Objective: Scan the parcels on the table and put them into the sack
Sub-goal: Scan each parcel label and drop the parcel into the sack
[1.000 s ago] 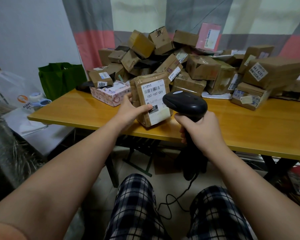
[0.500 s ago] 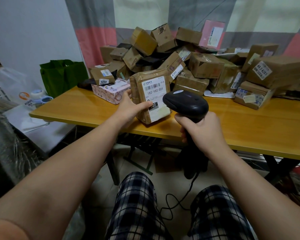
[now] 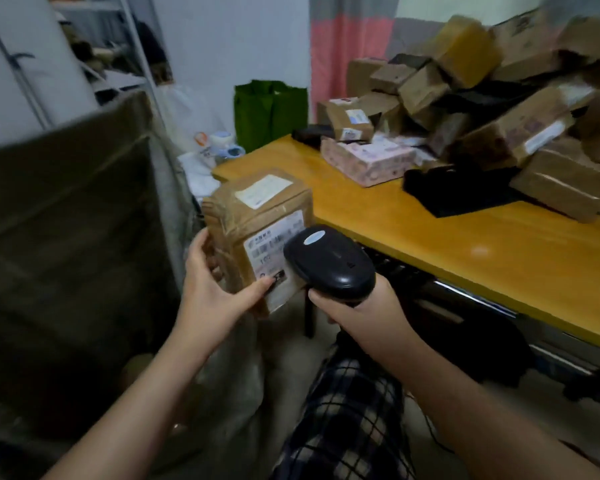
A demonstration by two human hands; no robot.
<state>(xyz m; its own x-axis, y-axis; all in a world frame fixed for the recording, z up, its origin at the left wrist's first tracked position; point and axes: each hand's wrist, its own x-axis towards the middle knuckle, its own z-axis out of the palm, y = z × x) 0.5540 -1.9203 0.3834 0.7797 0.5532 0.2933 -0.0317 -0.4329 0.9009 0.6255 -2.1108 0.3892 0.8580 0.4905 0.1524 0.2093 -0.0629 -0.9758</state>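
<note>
Parcel: a brown cardboard parcel (image 3: 257,216) is being held in the air just off the near left corner of the table (image 3: 465,244), not touching it, and is tilting slightly

Parcel surface: crinkled clear tape is wrapping the cardboard and catching the light along the left edge; a white shipping label with a barcode is covering most of the front face, its print too blurred to read; a smaller white label is sitting on the top face

Left hand: the left hand (image 3: 212,292) is gripping the parcel from its lower left, the thumb pressing on the bottom corner of the front label, the fingers (image 3: 201,244) curling round the left side

Right hand: the right hand (image 3: 361,313) is clasping the handle of a black handheld scanner (image 3: 329,261), its fingers (image 3: 326,299) wrapping fully round it

Scanner: its rounded head is overlapping the right part of the front label in this view; whether it is touching the parcel cannot be told

Sack: a large dull olive-grey sack (image 3: 84,220) is standing at the left, just beside the parcel

Pile: a pile of parcels (image 3: 482,98), mostly brown boxes, is lying heaped on the far part of the table

Other things: a pink patterned box (image 3: 368,161) and a black flat packet (image 3: 458,192) are lying in front of the pile; a green bag (image 3: 269,112) is standing beyond the table's end; checked trousers (image 3: 354,410) are showing below the hands
</note>
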